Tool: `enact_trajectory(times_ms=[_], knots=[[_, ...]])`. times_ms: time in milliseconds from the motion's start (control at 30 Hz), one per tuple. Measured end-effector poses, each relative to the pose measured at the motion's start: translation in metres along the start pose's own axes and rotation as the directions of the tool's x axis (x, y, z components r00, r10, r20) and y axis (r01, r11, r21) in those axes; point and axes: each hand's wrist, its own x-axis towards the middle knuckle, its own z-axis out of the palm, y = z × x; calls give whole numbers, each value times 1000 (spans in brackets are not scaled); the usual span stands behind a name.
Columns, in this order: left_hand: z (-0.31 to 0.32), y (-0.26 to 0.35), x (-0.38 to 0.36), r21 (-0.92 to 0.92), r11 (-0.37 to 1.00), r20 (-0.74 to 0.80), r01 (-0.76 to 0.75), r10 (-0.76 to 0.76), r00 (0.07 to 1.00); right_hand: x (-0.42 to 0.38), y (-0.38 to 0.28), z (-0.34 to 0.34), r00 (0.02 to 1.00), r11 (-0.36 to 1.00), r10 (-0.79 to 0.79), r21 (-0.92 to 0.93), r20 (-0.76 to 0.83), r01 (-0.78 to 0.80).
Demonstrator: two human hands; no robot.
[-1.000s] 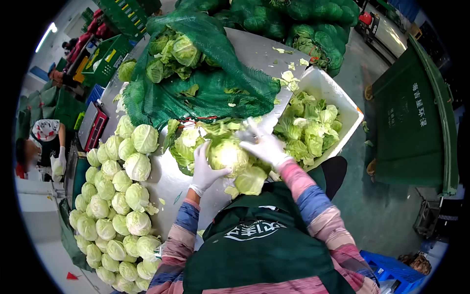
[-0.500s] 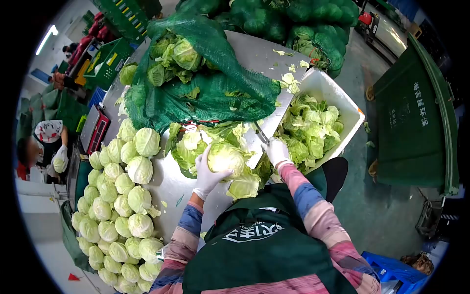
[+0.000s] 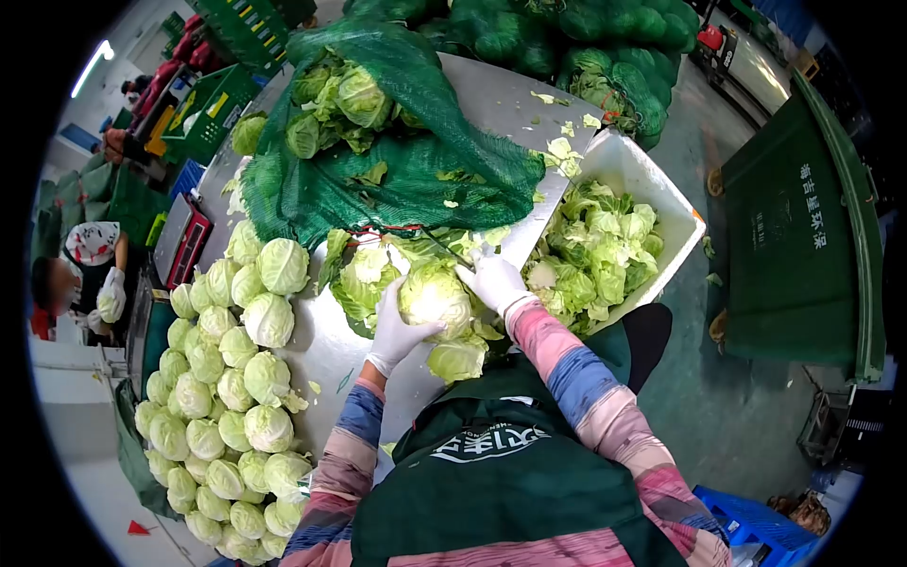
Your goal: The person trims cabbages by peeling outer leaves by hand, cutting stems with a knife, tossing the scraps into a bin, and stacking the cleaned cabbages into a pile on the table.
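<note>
A pale green cabbage (image 3: 436,300) sits in front of me, its pale cut area facing up. My left hand (image 3: 402,326), in a white glove, is wrapped round its left side. On the other side my right hand (image 3: 493,282), also gloved, is closed at the cabbage's upper right edge. A thin dark knife blade (image 3: 448,249) seems to run up and left from its fingers; the handle is hidden in the glove. Loose outer leaves (image 3: 364,283) lie under and around the cabbage on the metal table (image 3: 326,364).
Many trimmed cabbages (image 3: 227,387) are stacked along the left. A green mesh sack (image 3: 397,180) with cabbages lies at the back. Right of the table stands a white foam box (image 3: 682,219) of leaves, with a green bin (image 3: 794,236) beyond. A co-worker (image 3: 99,274) holds a cabbage at far left.
My right hand has moved left from the foam box's edge to the cabbage, bringing the knife along. The left hand keeps its hold. A cut stem piece now shows among the leaves in the box.
</note>
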Motion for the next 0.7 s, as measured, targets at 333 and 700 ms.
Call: enact_trajectory(times_ms=[333, 700], knots=[[5, -8, -7, -292, 948, -41, 126, -144, 989, -15, 42, -12, 951, 944, 310, 121, -9, -306], [26, 10, 5, -31, 998, -211, 49, -55, 976, -39, -34, -39, 975, 968, -215, -119, 61, 221]])
